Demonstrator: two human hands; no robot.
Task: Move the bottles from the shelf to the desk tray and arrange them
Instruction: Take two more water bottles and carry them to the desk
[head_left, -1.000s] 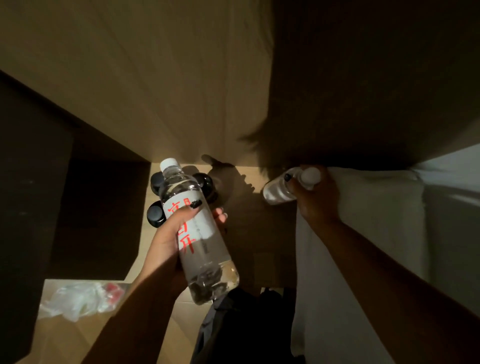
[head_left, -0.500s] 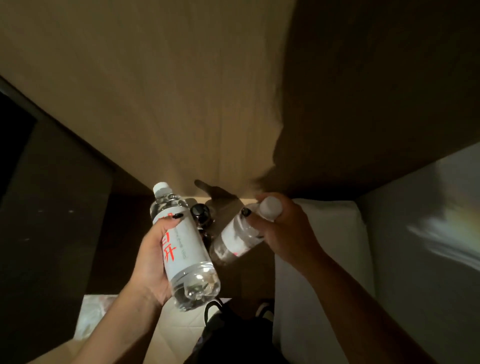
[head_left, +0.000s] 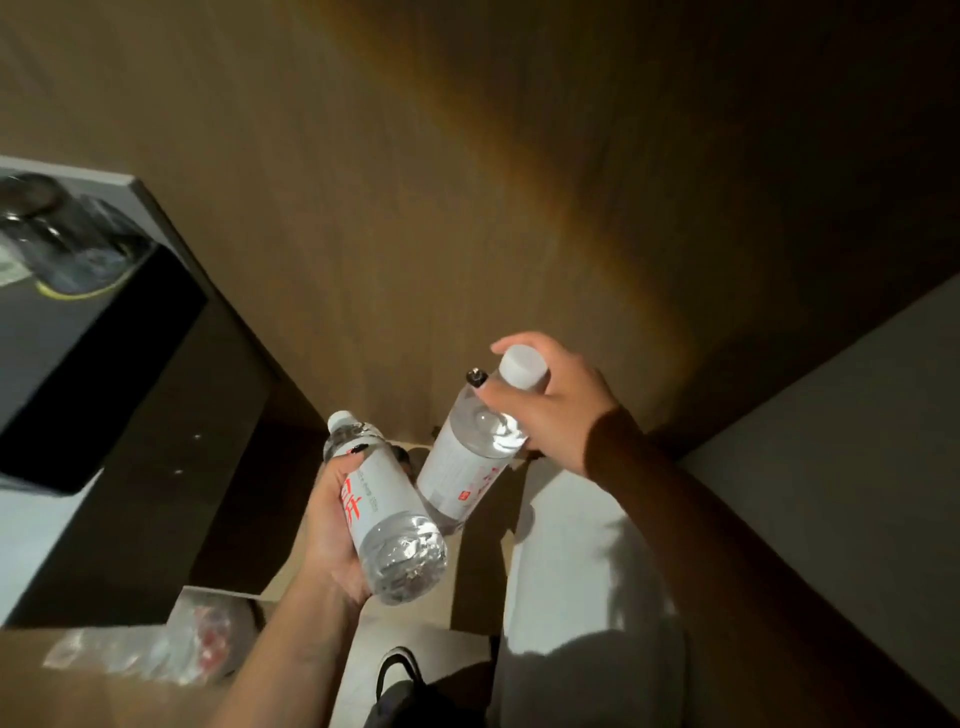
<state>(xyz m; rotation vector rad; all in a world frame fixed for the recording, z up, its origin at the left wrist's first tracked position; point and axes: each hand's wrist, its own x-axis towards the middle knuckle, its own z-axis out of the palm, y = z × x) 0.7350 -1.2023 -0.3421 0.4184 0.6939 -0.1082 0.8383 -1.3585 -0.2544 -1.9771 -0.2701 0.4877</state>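
My left hand (head_left: 332, 525) grips a clear water bottle (head_left: 387, 514) with a white label and red characters, its white cap pointing up and away, its base toward me. My right hand (head_left: 545, 405) holds a second, similar bottle (head_left: 467, 457) by its neck and white cap; the bottle hangs tilted, base down-left, close to the first bottle. Both bottles are in the air in front of a brown wooden panel (head_left: 415, 208). The shelf spot they came from is mostly hidden behind them.
A dark desk surface (head_left: 78, 332) with a glass (head_left: 62, 244) on it shows at the upper left. A crumpled clear plastic bag (head_left: 145, 649) lies at the lower left. A white wall or panel (head_left: 831, 467) rises at the right. A dark bag (head_left: 405, 691) sits at bottom centre.
Both hands have lifted their bottles up and away from the low shelf. The view has swung left, bringing the dark desk and glass into sight; the black-capped bottles are no longer visible.
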